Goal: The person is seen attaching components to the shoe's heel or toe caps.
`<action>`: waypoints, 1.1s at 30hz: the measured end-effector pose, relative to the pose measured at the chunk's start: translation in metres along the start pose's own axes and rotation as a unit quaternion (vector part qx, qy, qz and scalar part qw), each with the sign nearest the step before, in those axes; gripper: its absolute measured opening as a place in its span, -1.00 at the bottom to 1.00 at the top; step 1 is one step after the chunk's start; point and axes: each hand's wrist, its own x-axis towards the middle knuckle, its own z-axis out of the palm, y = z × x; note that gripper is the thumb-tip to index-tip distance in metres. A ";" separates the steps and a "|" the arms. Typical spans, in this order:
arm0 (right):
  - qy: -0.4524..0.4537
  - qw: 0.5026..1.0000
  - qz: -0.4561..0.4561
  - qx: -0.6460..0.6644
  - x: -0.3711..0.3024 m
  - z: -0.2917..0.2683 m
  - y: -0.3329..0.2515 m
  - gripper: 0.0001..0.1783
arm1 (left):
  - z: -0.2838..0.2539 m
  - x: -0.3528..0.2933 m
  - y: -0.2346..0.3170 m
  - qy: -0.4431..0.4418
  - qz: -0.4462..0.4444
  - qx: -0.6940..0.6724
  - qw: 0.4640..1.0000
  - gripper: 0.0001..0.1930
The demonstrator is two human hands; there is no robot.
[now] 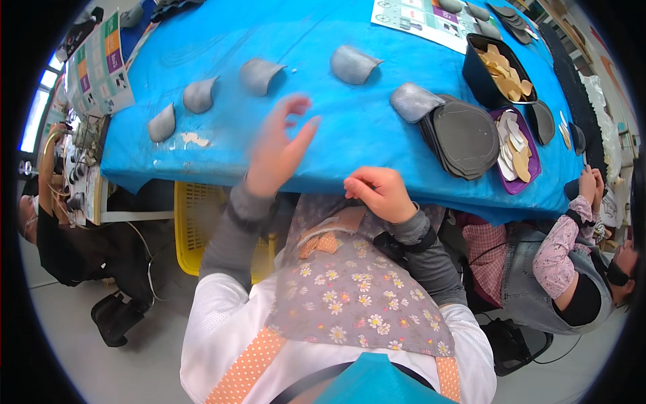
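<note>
My left hand point(279, 148) is raised over the near part of the blue-covered table, slightly blurred, thumb and fingers apart and nothing seen in it. Close to my body, at the table's front edge, my right hand point(382, 193) is closed with its fingers curled; whatever they may hold is hidden. Beyond the left hand lie curved grey pieces: one at far left point(162, 123), a second beside it point(200, 95), a third point(260, 75) and one farther right point(354, 64). Another curved grey piece point(415, 102) leans on a stack of dark grey flat pads point(465, 138).
A black bin point(476, 77) of tan cut pieces and a purple tray point(533, 176) of white and tan pieces stand at right. A yellow basket point(192, 229) sits below the table. One person point(562, 269) works at right, another point(74, 236) at left.
</note>
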 end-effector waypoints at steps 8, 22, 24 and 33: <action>0.001 0.999 -0.041 -0.029 -0.003 -0.007 -0.001 -0.78 | 0.084 0.125 -0.007 -0.098 0.042 0.320 0.941 0.03; 0.012 0.994 -0.105 -0.014 -0.008 -0.012 0.001 -0.74 | 0.090 0.135 -0.004 -0.098 -0.017 0.353 0.930 0.10; -0.006 0.996 -0.084 0.040 -0.013 -0.015 -0.001 -0.76 | 0.091 0.132 0.005 -0.089 -0.028 0.328 0.940 0.11; 0.078 0.769 0.004 0.634 -0.037 -0.058 -0.013 -0.36 | 0.079 0.039 0.093 -0.191 0.337 -0.014 0.922 0.24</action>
